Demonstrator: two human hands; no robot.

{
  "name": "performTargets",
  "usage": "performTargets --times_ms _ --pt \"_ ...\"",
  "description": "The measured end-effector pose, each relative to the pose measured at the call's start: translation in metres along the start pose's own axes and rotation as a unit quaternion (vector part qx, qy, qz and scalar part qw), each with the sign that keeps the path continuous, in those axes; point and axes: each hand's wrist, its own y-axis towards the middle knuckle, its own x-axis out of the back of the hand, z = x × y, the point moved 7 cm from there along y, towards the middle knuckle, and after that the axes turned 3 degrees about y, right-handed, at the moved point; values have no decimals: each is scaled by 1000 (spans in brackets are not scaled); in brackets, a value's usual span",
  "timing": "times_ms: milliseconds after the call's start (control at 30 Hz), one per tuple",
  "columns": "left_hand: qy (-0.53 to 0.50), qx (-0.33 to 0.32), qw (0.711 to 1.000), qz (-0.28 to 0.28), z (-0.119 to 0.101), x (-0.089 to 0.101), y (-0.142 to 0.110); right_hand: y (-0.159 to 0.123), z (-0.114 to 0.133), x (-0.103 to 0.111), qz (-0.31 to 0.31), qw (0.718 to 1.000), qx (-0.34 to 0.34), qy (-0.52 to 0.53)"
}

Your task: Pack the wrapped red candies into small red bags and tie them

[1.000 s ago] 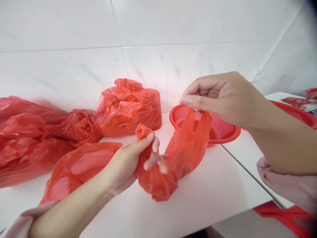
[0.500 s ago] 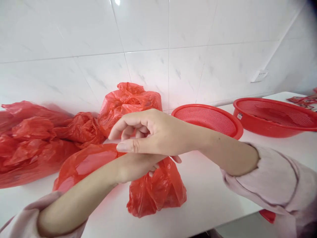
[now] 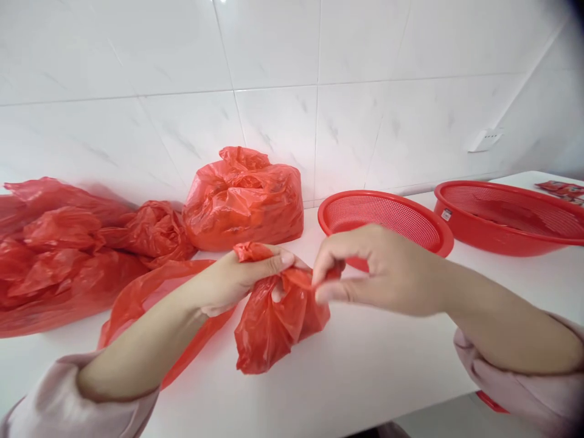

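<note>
A small red plastic bag [image 3: 274,331] with something bulky inside sits before me on the white table. My left hand [image 3: 249,274] is closed round the gathered neck of this bag, thumb across it and a twist of film sticking up behind. Between thumb and fingers, my right hand [image 3: 365,271] pinches another part of the neck, just right of the left hand. Under my left forearm lies a flat, loose red plastic bag [image 3: 201,344]. What the small bag contains cannot be made out.
A full, knotted red bag [image 3: 246,201] stands against the tiled wall. More red bags [image 3: 59,267] are heaped at the left. Two red baskets, a round one [image 3: 387,210] and a larger one [image 3: 506,234], stand at the right. The table's front edge runs below my right arm.
My right hand has come from above the left wrist over to the right and now pinches the bag's neck. The small bag is slightly raised and tilted, with its neck drawn between both hands.
</note>
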Motion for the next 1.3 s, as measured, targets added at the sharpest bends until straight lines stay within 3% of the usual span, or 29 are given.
performTargets --times_ms 33,100,200,367,467,533,633,733,800,867,1000,1133,1200,1300 --pt "25 -3 1000 13 -2 -3 0 -3 2 -4 14 1000 10 3" --pt "69 7 997 30 -4 -8 0 -2 -2 -7 -15 999 15 33" --pt "129 21 991 21 -3 -12 0 6 -32 -20 -60 990 -29 122" --pt "272 -61 953 -116 -5 -1 -3 15 -77 -51 -56 960 -107 253" --pt "355 -154 896 -215 -10 0 -11 13 -81 -63 -2 937 -129 325" --pt "374 -191 877 -234 -9 -5 -14 10 -77 -68 48 930 -133 340" --pt "378 -201 875 -225 -3 -9 -16 4 -74 -63 27 956 -125 265" --pt "409 -184 869 -209 10 -6 -19 -2 -66 -47 -74 996 -37 38" --pt "435 -166 860 -208 21 2 -24 -11 -59 -45 -118 984 39 -130" --pt "463 -159 843 -223 34 14 -36 -22 -65 -47 -129 964 74 -219" --pt "501 -133 815 -258 70 41 -72 -52 -113 -51 -92 963 8 -254" --pt "475 -67 840 -255 104 49 -99 -78 -160 -57 -50 967 -83 -238" --pt "443 -37 855 -269 109 47 -104 -80 -168 -58 -55 972 -119 -193" --pt "382 -22 870 -311 104 43 -94 -67 -164 -59 -125 975 -169 -68"
